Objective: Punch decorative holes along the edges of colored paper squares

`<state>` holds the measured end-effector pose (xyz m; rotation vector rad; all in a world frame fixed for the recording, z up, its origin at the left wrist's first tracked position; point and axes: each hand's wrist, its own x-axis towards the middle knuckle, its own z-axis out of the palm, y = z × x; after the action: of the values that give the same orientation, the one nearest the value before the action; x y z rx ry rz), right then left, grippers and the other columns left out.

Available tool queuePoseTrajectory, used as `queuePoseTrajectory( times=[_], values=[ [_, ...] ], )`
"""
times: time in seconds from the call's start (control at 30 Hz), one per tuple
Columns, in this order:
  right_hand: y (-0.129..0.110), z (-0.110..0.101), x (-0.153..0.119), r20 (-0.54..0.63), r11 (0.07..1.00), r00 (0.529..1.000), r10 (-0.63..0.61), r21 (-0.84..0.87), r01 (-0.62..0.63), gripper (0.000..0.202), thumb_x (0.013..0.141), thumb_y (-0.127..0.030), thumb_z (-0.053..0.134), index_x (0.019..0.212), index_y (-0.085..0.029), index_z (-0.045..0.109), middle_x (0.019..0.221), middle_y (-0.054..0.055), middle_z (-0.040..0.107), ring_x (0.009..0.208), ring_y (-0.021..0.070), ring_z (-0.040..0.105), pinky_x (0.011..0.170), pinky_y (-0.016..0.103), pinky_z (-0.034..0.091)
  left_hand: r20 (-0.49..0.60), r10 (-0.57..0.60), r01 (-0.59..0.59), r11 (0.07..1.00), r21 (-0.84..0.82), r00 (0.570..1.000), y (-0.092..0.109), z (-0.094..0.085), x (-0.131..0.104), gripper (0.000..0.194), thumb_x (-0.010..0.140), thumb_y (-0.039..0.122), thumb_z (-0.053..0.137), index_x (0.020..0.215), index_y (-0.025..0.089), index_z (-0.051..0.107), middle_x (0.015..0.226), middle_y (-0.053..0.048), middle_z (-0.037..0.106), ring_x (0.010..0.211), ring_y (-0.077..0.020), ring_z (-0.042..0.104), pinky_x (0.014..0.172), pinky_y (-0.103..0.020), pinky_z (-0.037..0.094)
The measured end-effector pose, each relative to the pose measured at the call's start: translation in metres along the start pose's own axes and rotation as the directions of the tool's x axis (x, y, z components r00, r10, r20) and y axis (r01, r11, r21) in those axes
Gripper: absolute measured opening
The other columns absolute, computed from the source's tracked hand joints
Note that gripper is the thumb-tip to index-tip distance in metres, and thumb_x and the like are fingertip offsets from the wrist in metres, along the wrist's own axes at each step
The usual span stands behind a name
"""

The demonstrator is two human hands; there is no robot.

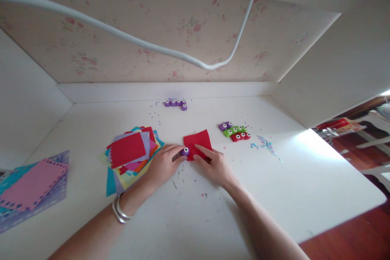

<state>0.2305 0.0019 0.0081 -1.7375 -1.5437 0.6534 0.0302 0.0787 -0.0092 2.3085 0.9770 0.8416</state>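
A small purple craft paper punch (185, 151) with a white-ringed button sits at the left edge of a red paper sheet (198, 140). My left hand (164, 162) grips the punch between thumb and fingers. From the right, my right hand (215, 164) has its thumb and fingers on the red sheet, holding it on the white table (195, 219). The paper's edge inside the punch is hidden. Left of my left hand lies a stack of coloured paper (128, 150), a red sheet on top.
Purple punches (175, 102) stand near the wall. Purple, green and red punches (234, 131) cluster at the right, beside scattered paper bits (266, 145). Punched sheets (35, 185) lie at far left. A white cable (146, 44) hangs across the upper view.
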Motion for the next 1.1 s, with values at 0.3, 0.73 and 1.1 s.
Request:
queuePoseTrajectory(
  times=[0.3, 0.73, 1.1],
  values=[
    [0.012, -0.019, 0.004, -0.279, 0.92, 0.95, -0.141, -0.392, 0.021, 0.041, 0.095, -0.043, 0.047, 0.124, -0.023, 0.066, 0.081, 0.008, 0.069, 0.079, 0.0221, 0.063, 0.075, 0.033, 0.049, 0.012, 0.042, -0.043, 0.998, 0.04, 0.999, 0.003, -0.003, 0.001, 0.026, 0.095, 0.031, 0.054, 0.117, 0.022, 0.065, 0.114, -0.007, 0.067, 0.107, -0.0207, 0.061, 0.097, -0.037, 0.049],
    [0.021, -0.009, 0.008, 0.085, 0.829, 0.973, -0.216, -0.51, 0.229, 0.038, 0.095, -0.037, 0.05, 0.129, -0.026, 0.061, 0.142, 0.005, 0.053, 0.133, 0.0274, 0.044, 0.114, 0.052, 0.028, 0.02, 0.074, -0.075, 0.997, 0.033, 0.997, 0.0, -0.002, 0.001, 0.025, 0.095, 0.026, 0.054, 0.116, 0.02, 0.066, 0.112, -0.006, 0.068, 0.106, -0.0193, 0.061, 0.097, -0.037, 0.05],
    [0.021, -0.008, 0.008, 0.075, 0.833, 0.977, -0.202, -0.512, 0.211, 0.039, 0.095, -0.037, 0.049, 0.13, -0.026, 0.061, 0.142, 0.005, 0.053, 0.133, 0.0272, 0.044, 0.114, 0.051, 0.028, 0.027, 0.082, -0.082, 0.996, 0.026, 0.996, 0.0, -0.003, 0.0, 0.024, 0.095, 0.024, 0.054, 0.116, 0.02, 0.066, 0.111, -0.006, 0.069, 0.104, -0.0185, 0.061, 0.096, -0.036, 0.049]
  ],
)
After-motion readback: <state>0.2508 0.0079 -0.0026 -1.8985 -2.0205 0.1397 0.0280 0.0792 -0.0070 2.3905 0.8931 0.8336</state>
